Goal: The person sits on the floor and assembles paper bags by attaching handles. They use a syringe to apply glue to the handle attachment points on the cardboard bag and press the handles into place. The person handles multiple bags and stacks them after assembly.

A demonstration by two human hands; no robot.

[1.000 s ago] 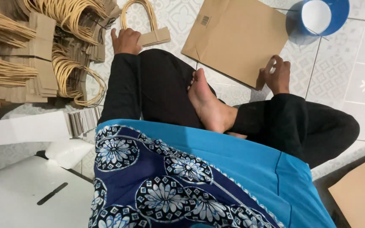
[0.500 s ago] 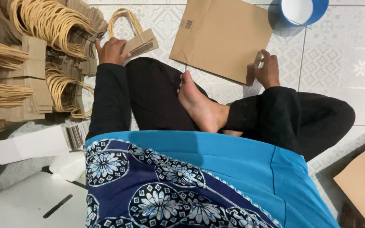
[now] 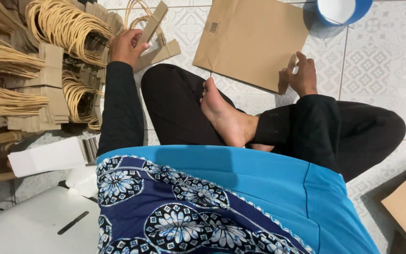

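The left hand (image 3: 127,46) has its fingers closed on a brown card strip with twisted paper-cord loop handle (image 3: 153,29), lifted beside the stacked handles (image 3: 48,56). The right hand (image 3: 300,74) pinches the near corner of the flat brown paper bag (image 3: 252,40) lying on the patterned tile floor (image 3: 381,70).

I see a home floor used as a bag-making workshop: patterned floor tiles (image 3: 377,61), stacked rope handles (image 3: 38,70) at ten o'clock, flat paper bag (image 3: 250,37) at twelve.
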